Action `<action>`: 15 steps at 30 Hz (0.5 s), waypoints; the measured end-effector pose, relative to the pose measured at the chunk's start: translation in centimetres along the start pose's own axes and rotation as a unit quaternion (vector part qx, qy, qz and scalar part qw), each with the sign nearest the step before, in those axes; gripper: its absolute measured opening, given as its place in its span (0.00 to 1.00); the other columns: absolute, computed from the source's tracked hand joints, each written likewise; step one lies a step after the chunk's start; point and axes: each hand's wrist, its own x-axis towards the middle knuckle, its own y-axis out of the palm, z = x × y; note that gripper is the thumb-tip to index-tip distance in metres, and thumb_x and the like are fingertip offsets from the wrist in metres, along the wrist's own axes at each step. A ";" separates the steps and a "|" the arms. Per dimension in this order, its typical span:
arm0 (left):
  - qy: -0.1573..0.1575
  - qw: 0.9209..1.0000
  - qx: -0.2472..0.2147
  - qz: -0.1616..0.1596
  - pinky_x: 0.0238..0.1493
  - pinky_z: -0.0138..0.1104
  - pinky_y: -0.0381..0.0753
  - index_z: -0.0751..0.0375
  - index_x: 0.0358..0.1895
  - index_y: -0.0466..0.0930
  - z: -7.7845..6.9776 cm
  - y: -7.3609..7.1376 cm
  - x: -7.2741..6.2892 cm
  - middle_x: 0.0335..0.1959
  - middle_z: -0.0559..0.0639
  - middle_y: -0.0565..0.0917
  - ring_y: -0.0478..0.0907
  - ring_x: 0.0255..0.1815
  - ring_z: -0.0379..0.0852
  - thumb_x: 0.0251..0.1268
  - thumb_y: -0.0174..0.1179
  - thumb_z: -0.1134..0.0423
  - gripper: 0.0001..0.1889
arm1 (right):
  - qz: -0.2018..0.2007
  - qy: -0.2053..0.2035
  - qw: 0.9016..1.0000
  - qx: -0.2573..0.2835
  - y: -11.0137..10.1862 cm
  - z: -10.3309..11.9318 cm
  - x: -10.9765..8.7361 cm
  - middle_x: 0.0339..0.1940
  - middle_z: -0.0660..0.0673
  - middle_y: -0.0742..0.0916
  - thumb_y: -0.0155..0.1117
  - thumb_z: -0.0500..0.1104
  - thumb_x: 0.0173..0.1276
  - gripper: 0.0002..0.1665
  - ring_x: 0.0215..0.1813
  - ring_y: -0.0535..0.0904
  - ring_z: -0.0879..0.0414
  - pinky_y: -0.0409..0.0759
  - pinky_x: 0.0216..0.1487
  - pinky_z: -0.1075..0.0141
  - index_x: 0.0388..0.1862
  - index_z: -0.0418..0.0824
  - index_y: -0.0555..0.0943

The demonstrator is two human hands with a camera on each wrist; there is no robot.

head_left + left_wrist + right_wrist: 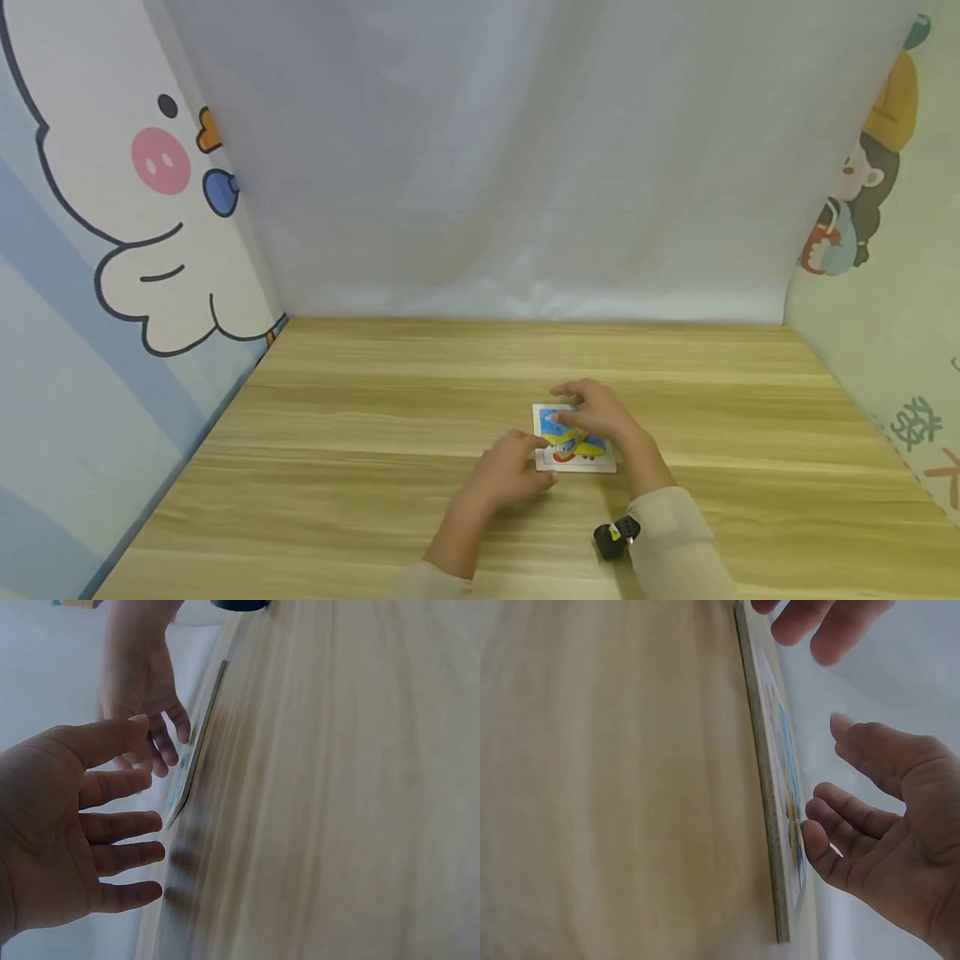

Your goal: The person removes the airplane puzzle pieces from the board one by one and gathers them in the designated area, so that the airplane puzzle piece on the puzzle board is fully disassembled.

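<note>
A thin square picture board [597, 463] with a white border lies flat on the table. Its print shows a yellow cartoon airplane on blue. My left hand [502, 477] is at the board's left edge, fingers spread and fairly straight, thumb near the lower left corner. Over the upper right part hovers my right hand [600, 412], covering some of the picture. In the right wrist view its fingers [859, 814] are loosely bent, the little finger right at the printed face. Neither hand grips anything. Seen edge-on, the board [201, 742] shows a thin brown side.
The wood-grain table [337, 467] reaches back to a pale curtain [480, 167]. Walls with cartoon drawings stand at left and right. A small black device [617, 537] sits at my right wrist, beside the light sleeve [678, 542].
</note>
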 end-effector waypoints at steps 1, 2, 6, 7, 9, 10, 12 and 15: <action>-0.001 1.000 0.012 0.003 0.49 0.47 0.74 0.64 0.54 0.78 -0.1 0.1 0.1 0.50 0.58 0.77 0.74 0.51 0.55 0.55 0.65 0.55 0.24 | 0.002 0.002 1.000 0.004 0.0 -0.1 0.1 0.43 0.39 0.81 0.69 0.40 0.58 0.23 0.47 0.75 0.45 0.75 0.46 0.52 0.54 0.38 0.79; -0.004 1.000 0.024 0.007 0.49 0.48 0.73 0.64 0.54 0.78 -0.3 0.3 0.1 0.50 0.58 0.77 0.74 0.51 0.56 0.55 0.65 0.54 0.25 | 0.003 0.006 1.000 0.007 0.0 -0.2 0.2 0.41 0.40 0.81 0.69 0.40 0.58 0.23 0.44 0.75 0.47 0.75 0.44 0.53 0.53 0.37 0.79; -0.004 0.997 0.074 0.017 0.51 0.51 0.71 0.60 0.56 0.77 -0.8 1.0 0.2 0.55 0.58 0.75 0.71 0.54 0.57 0.54 0.64 0.52 0.26 | 0.005 0.015 1.000 0.006 0.0 -0.5 0.5 0.36 0.42 0.80 0.70 0.39 0.56 0.20 0.39 0.73 0.50 0.75 0.41 0.57 0.49 0.37 0.81; -0.004 0.996 0.086 0.017 0.51 0.53 0.70 0.60 0.57 0.77 -0.9 1.1 0.2 0.57 0.59 0.73 0.70 0.57 0.58 0.54 0.64 0.52 0.26 | 0.005 0.017 1.000 0.007 0.1 -0.5 0.6 0.38 0.42 0.81 0.70 0.39 0.56 0.19 0.40 0.73 0.50 0.75 0.41 0.56 0.47 0.37 0.81; -0.008 0.995 0.101 0.024 0.54 0.55 0.68 0.58 0.58 0.75 -1.1 1.3 0.2 0.62 0.60 0.69 0.65 0.61 0.60 0.53 0.64 0.52 0.28 | 0.007 0.019 1.000 0.003 0.2 -0.7 0.8 0.43 0.42 0.81 0.70 0.39 0.56 0.17 0.43 0.75 0.49 0.76 0.44 0.55 0.46 0.37 0.82; -0.012 0.994 0.103 0.030 0.55 0.56 0.66 0.57 0.60 0.74 -1.2 1.4 0.2 0.64 0.60 0.66 0.62 0.63 0.61 0.53 0.64 0.51 0.29 | 0.009 0.021 1.000 0.001 0.2 -0.7 0.9 0.43 0.42 0.81 0.70 0.39 0.56 0.16 0.45 0.75 0.48 0.76 0.44 0.54 0.45 0.38 0.82; -0.019 0.993 0.110 0.047 0.57 0.59 0.61 0.55 0.62 0.72 -1.5 1.5 0.2 0.68 0.60 0.62 0.57 0.66 0.62 0.53 0.64 0.49 0.31 | 0.017 0.026 1.000 -0.002 0.4 -0.7 1.1 0.44 0.41 0.82 0.69 0.38 0.57 0.14 0.46 0.76 0.47 0.76 0.44 0.53 0.43 0.38 0.82; -0.025 0.990 0.123 0.070 0.59 0.61 0.56 0.50 0.65 0.70 -1.9 1.6 0.1 0.69 0.58 0.60 0.53 0.68 0.64 0.53 0.65 0.47 0.33 | 0.024 0.035 0.999 -0.008 0.6 -0.5 1.3 0.43 0.40 0.82 0.69 0.38 0.57 0.12 0.45 0.76 0.47 0.77 0.42 0.55 0.42 0.39 0.82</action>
